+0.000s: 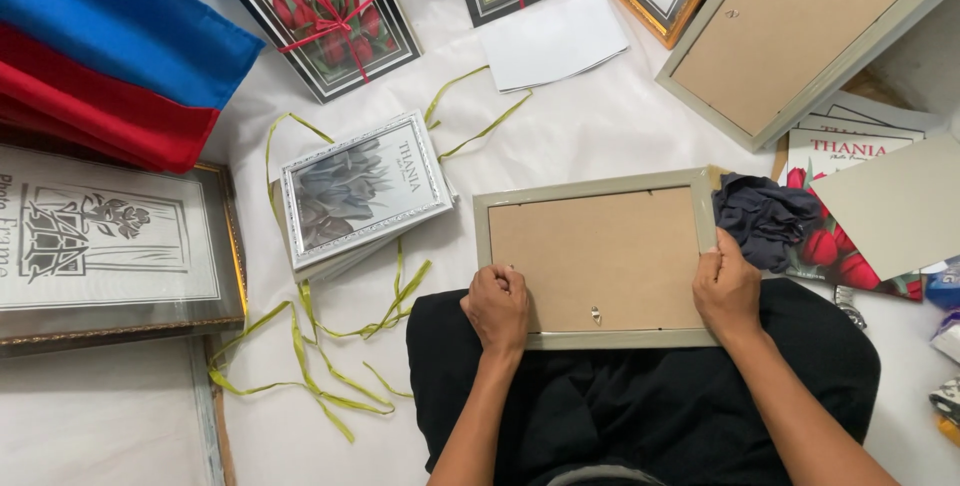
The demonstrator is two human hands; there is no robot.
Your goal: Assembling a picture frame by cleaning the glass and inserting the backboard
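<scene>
A pale grey-green picture frame (598, 261) lies face down across my lap, its brown backing board up with a small metal hanger near the lower edge. My left hand (497, 308) grips its lower left corner, fingers curled on the backing. My right hand (727, 288) holds the frame's right edge. A crumpled dark grey cloth (764, 218) lies just beyond my right hand.
A silver frame (360, 188) rests on yellow-green ribbon (320, 366) at left. A larger frame (800, 36) lies face down at top right. Ribbon-tied tulip frames (325, 16), white paper (550, 41), a big gold frame (110, 246) and blue and red cloth (110, 46) surround them.
</scene>
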